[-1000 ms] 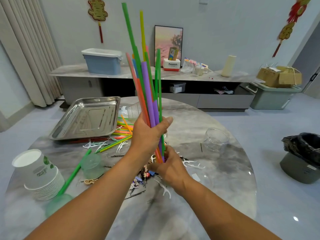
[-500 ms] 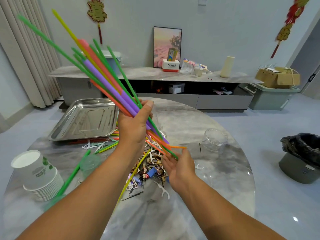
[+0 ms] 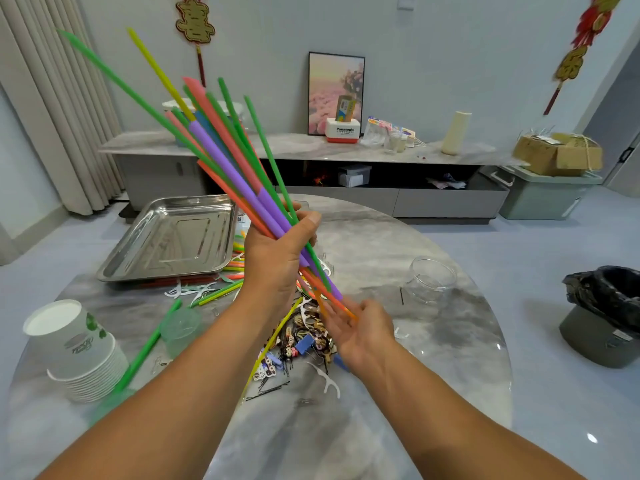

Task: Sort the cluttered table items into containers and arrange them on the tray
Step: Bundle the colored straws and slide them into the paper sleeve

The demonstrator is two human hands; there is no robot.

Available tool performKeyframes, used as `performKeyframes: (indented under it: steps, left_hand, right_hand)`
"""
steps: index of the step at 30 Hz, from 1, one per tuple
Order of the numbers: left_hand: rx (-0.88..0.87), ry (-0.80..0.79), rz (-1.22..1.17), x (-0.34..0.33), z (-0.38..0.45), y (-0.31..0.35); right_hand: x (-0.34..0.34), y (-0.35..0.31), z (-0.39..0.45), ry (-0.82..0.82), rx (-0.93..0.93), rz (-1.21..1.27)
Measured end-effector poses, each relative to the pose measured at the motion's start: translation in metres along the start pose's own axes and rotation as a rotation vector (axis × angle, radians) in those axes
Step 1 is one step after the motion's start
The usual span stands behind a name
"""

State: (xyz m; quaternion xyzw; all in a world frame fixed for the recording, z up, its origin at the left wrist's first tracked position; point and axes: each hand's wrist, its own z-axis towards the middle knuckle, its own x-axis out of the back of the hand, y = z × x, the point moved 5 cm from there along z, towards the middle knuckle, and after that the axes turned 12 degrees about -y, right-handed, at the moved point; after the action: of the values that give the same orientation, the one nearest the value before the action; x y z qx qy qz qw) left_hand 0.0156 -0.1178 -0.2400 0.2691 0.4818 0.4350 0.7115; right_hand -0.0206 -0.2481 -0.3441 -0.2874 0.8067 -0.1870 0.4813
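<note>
The straw bundle [image 3: 242, 188] is held above the tabletop [image 3: 381, 244], tilted up and away toward the left, just right of the steel tray [image 3: 173, 237]. The left hand [image 3: 277, 258] grips the bundle near its lower third, fingers and thumb curled round it. The right hand [image 3: 360, 327] lies open, palm up, beneath the lower ends, fingers relaxed and touching the tips. To even the bundle, tap the ends against that palm while loosening the grip slightly. Loose straws [image 3: 221, 292] remain in front of the tray; the glass jar [image 3: 431, 280] stands right of the bundle.
</note>
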Motion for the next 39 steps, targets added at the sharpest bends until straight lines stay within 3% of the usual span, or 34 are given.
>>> performKeyframes:
  steps: [9, 15, 21, 28, 32, 35, 39]
  left_hand:
    - [0.116, -0.058, 0.081, -0.003, -0.011, -0.021]
    - [0.118, -0.067, 0.122, -0.003, -0.009, -0.021]
    - [0.176, -0.127, 0.201, 0.0, -0.013, -0.029]
    - [0.194, -0.173, 0.198, -0.002, -0.013, -0.028]
    - [0.208, -0.116, 0.19, 0.002, -0.012, -0.026]
    - [0.168, -0.092, 0.22, 0.009, -0.007, -0.02]
    - [0.171, -0.03, 0.325, 0.024, 0.005, -0.009]
  right_hand:
    - [-0.026, 0.014, -0.003, -0.175, -0.019, 0.015]
    - [-0.023, 0.01, -0.004, -0.169, -0.037, -0.006]
    - [-0.035, 0.011, -0.008, -0.277, -0.069, 0.019]
    - [-0.024, 0.009, -0.004, -0.185, -0.096, -0.034]
    - [-0.017, 0.004, 0.001, -0.141, -0.085, -0.054]
    - [-0.01, 0.0, 0.006, -0.111, -0.085, -0.353]
    - [-0.013, -0.019, 0.008, -0.109, 0.074, -1.153]
